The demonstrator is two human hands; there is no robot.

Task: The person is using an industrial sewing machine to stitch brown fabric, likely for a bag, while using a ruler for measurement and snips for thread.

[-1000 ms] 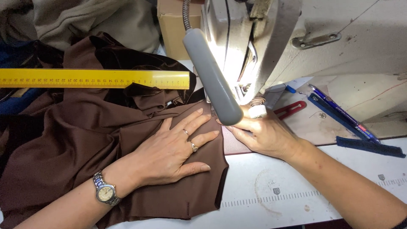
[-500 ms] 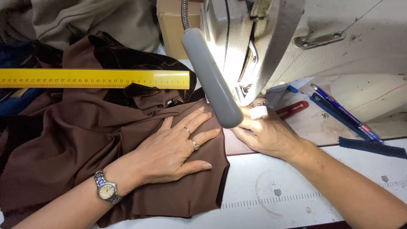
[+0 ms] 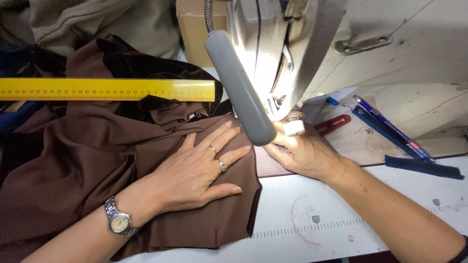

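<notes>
- One piece of brown cloth (image 3: pixel 73 160) covers the left half of the white table (image 3: pixel 312 209). It is smooth with a dull sheen, flat and taut near the machine, bunched into dark folds further back, and its near edge is cut straight.
- One left hand (image 3: pixel 195 170) lies flat on the cloth, palm down, fingers spread and pointing toward the machine. It grips nothing; it only presses the cloth to the table.
- Two rings show on that hand, and one metal wristwatch (image 3: pixel 118 221) sits on its wrist.
- One right hand (image 3: pixel 304 153) rests at the cloth's edge just below the needle area, fingers curled forward. A white tape wrap (image 3: pixel 294 127) sits on one finger. The lamp hides the fingertips, so I cannot tell whether they pinch the cloth.
- One sewing machine (image 3: pixel 312 44), off-white and worn, stands at the top right.
- One grey lamp (image 3: pixel 239 92) on a bendy neck slants down across the machine's front.
- One yellow ruler (image 3: pixel 107 89) lies across the bunched cloth at the back left.
- One cardboard box (image 3: pixel 195 29) stands behind the lamp.
- One blue pen (image 3: pixel 390 129) lies on the machine bed at right, beside a red-handled tool (image 3: pixel 334 124).
- One dark blue strip (image 3: pixel 421 167) lies near the right edge.
</notes>
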